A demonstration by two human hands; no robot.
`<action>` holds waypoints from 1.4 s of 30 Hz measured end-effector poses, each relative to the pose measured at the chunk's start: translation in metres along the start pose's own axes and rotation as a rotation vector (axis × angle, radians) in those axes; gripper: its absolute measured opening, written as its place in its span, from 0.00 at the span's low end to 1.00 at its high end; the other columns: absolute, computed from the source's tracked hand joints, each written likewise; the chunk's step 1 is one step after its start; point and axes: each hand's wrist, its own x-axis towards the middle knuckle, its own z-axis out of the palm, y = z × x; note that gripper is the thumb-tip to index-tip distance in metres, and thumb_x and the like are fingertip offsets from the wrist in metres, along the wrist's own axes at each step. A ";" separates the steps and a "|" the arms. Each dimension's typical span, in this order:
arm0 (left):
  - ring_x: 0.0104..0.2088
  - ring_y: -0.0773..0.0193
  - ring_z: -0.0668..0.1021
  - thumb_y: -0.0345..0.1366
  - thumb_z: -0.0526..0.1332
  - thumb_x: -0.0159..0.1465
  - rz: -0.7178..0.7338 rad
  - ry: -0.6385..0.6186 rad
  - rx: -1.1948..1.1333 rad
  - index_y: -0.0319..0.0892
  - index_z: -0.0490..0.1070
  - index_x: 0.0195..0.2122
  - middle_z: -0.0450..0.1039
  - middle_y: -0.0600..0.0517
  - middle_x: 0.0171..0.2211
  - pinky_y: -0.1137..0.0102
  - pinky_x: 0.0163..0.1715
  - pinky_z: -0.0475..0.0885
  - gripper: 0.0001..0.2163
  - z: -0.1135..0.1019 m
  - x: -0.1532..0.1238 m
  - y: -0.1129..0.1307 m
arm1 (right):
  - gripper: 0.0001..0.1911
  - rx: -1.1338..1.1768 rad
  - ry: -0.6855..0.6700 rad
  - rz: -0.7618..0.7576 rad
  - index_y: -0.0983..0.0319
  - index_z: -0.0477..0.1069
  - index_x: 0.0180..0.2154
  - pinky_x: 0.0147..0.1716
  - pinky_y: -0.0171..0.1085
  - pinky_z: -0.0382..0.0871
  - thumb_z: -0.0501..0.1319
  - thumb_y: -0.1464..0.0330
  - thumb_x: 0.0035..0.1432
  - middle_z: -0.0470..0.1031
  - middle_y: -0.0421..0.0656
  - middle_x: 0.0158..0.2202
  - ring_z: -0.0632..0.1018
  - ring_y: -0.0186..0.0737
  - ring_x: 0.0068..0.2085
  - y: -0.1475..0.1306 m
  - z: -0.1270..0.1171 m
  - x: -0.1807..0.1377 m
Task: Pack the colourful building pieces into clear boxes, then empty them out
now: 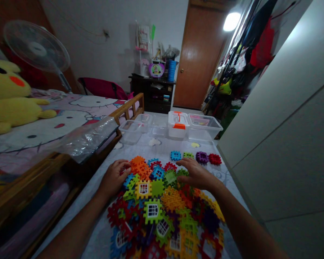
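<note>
A heap of colourful interlocking plastic tiles (164,212) lies on a pale sheet in front of me. My left hand (113,177) rests on the heap's left edge with its fingers curled round the side of an orange tile (140,166). My right hand (194,173) lies flat on the heap's far right side, fingers spread over green and red tiles. Beyond the hands, apart from the heap, sits a short row of single tiles: blue (175,155), green (188,155), purple (202,157) and red (215,158).
Several clear plastic tubs (131,130) and a white box with an orange latch (178,124) stand in a row further back. A wooden bed frame (125,109) with a plastic bag (88,138) runs along the left. A pale wardrobe wall (280,136) closes the right.
</note>
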 end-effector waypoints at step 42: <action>0.46 0.54 0.75 0.49 0.55 0.59 0.012 -0.004 0.006 0.44 0.76 0.35 0.74 0.47 0.44 0.60 0.51 0.70 0.16 -0.002 0.003 0.002 | 0.12 0.049 0.276 0.261 0.61 0.74 0.43 0.44 0.41 0.67 0.59 0.67 0.57 0.74 0.47 0.42 0.74 0.43 0.43 0.057 0.011 -0.053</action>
